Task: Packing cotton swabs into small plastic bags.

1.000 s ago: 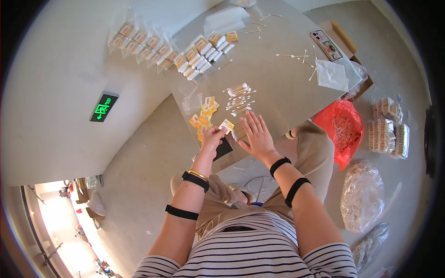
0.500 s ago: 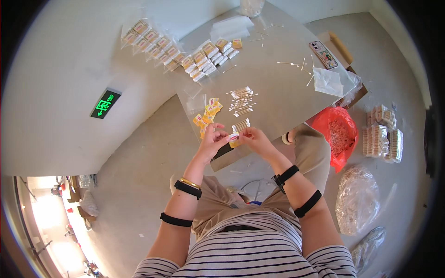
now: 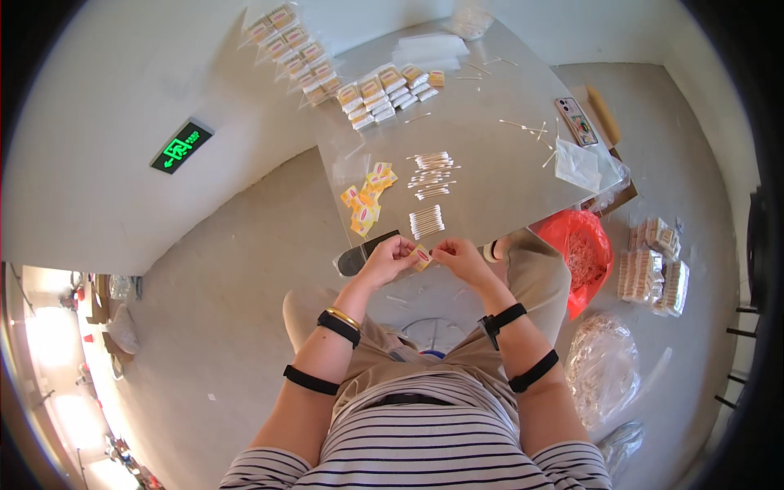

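Observation:
A small yellow-and-white label card (image 3: 421, 259) with a red oval is held at the table's near edge. My left hand (image 3: 390, 260) pinches its left side between thumb and fingers. Closed at its right edge are the fingertips of my right hand (image 3: 460, 260); the exact contact is too small to see clearly. Just beyond my hands lies a neat row of cotton swabs (image 3: 425, 222), with a looser pile of swabs (image 3: 433, 173) behind it. More yellow label cards (image 3: 365, 204) lie overlapping to the left.
Packed swab bags (image 3: 373, 96) fill the table's far left, beside clear plastic sleeves (image 3: 429, 51). Stray swabs (image 3: 535, 129), a phone (image 3: 576, 122) and a white sheet (image 3: 577, 166) are at right. On the floor are a red bag (image 3: 584, 257) and bundled swab packs (image 3: 653, 265).
Both hands have drawn the card slightly back toward my body, off the swab row, and it has tilted. The whole view has shifted with my head.

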Motion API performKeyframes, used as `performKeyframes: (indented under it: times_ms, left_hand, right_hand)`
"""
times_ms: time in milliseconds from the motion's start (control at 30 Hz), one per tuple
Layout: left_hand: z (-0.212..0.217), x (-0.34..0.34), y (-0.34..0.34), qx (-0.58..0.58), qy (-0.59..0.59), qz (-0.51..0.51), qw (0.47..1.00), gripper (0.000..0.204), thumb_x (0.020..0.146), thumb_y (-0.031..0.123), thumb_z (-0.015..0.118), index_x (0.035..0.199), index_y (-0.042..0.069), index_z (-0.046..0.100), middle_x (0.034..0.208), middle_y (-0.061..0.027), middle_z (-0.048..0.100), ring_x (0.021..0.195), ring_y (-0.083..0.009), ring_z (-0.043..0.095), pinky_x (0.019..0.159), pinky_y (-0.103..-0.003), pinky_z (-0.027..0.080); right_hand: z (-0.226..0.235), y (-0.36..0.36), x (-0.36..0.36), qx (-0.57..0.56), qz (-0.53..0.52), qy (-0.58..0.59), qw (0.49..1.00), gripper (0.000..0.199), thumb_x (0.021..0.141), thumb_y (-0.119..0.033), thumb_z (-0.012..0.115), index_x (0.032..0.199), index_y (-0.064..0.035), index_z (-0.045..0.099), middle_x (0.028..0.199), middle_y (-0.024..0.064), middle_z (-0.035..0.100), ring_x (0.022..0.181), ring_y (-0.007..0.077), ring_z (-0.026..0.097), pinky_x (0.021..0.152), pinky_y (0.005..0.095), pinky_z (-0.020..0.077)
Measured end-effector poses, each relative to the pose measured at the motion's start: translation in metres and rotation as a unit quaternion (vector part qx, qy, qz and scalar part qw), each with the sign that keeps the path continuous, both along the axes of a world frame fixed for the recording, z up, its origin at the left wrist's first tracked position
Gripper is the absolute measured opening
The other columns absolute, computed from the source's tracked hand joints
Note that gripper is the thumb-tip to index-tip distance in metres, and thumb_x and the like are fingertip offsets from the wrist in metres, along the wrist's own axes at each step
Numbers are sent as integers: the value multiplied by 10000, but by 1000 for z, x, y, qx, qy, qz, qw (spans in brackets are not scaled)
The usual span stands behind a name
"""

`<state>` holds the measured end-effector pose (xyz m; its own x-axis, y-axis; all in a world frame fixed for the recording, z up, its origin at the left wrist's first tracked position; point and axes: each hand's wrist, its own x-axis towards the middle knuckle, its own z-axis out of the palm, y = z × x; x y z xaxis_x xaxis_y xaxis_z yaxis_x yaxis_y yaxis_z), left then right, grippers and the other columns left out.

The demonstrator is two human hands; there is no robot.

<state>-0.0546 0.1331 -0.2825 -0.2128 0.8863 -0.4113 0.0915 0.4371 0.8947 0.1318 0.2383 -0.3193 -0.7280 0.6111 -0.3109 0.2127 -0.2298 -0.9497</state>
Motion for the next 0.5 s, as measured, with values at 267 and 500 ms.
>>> performKeyframes:
  times_ms: [267, 500]
  left_hand:
    - [-27, -3, 12, 29, 14, 181, 983, 217, 910, 73, 708, 1064, 9, 569, 897, -53, 697, 838, -104, 647, 757, -257, 515]
    - [-26, -14, 46, 19, 212, 53, 976, 307, 820, 160, 785, 1031, 63, 583, 780, -63, 687, 720, -190, 670, 668, -319, 518]
  right_hand:
    - [-11, 10, -29, 43, -110, -61, 991, 204, 941, -187, 653, 965, 12, 688, 791, -28, 618, 742, 49, 530, 666, 224, 434]
    - [-23, 30, -35, 200, -168, -83, 962, 165, 874, -160, 674, 944, -15, 710, 833, 118, 655, 740, 208, 618, 692, 330, 502]
